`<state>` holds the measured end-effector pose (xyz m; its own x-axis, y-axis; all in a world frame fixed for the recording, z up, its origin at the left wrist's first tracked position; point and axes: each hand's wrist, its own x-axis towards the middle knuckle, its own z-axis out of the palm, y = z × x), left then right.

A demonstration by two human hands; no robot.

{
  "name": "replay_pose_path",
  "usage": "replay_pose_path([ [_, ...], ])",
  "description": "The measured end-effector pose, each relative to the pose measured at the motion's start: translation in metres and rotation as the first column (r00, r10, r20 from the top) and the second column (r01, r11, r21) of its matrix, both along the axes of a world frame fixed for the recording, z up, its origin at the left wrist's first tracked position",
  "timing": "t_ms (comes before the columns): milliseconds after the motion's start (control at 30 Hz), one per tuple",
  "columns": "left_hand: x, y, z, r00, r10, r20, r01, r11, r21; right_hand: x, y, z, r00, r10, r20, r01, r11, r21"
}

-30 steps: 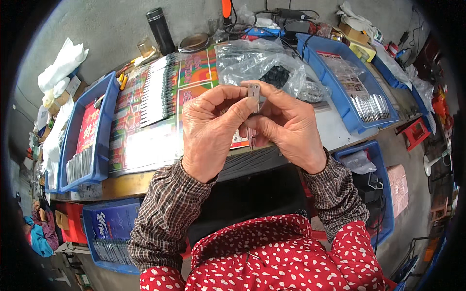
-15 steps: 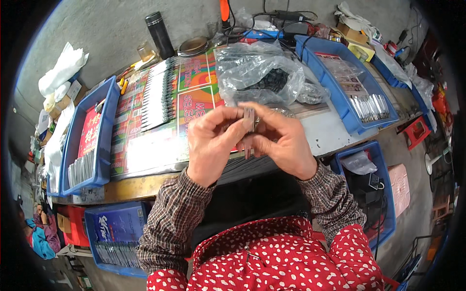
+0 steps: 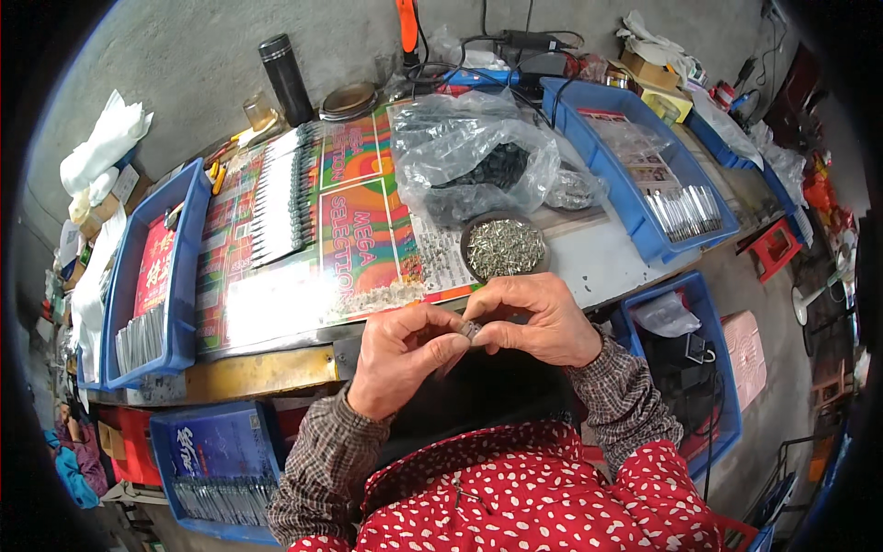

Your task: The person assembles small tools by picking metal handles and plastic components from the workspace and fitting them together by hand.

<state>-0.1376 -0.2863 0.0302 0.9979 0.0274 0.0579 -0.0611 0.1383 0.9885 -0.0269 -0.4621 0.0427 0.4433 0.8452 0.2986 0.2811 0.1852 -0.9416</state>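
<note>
My left hand [image 3: 403, 357] and my right hand [image 3: 535, 322] meet in front of the table's near edge. Thumbs and index fingers of both pinch a small greyish metal piece [image 3: 471, 329], mostly covered by the fingertips. Its exact kind cannot be made out. Just beyond my right hand stands a round dark bowl [image 3: 466, 260] filled with small shiny metal parts [image 3: 505, 247]. Behind it lies a clear plastic bag [image 3: 432, 138] holding small black pieces [image 3: 497, 167].
Slim pointed rods [image 3: 283, 198] lie in a row on the printed table cover [image 3: 354, 221]. Blue bins with slim metallic pieces stand left [image 3: 189, 267] and right [image 3: 635, 198]. More blue bins sit lower [image 3: 258, 423] [image 3: 727, 368]. A black flask [image 3: 287, 81] and cables stand behind.
Both hands have come down toward me, bringing the small piece with them. The bowl of metal parts, mostly hidden behind them before, now shows fully. The view has shifted slightly.
</note>
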Motion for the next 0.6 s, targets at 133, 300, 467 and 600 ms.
replay_pose_path([
  [133,0.001,-0.012,-0.006,0.955,0.18,0.234,-0.237,0.941,0.243,0.0,0.004,-0.011,0.994,-0.046,-0.094,0.052,0.996,0.069],
  [300,0.004,-0.014,-0.009,0.867,0.225,0.444,-0.428,0.793,0.434,-0.002,0.01,-0.017,0.981,-0.099,-0.167,0.117,0.988,0.103],
  [467,0.01,-0.013,-0.014,0.85,0.262,0.458,-0.472,0.765,0.438,0.006,0.01,-0.017,0.986,-0.132,-0.102,0.135,0.991,0.018],
  [600,0.006,-0.006,-0.011,0.842,0.262,0.471,-0.505,0.692,0.517,0.034,0.008,0.005,0.888,-0.233,0.397,0.297,0.949,-0.106],
])
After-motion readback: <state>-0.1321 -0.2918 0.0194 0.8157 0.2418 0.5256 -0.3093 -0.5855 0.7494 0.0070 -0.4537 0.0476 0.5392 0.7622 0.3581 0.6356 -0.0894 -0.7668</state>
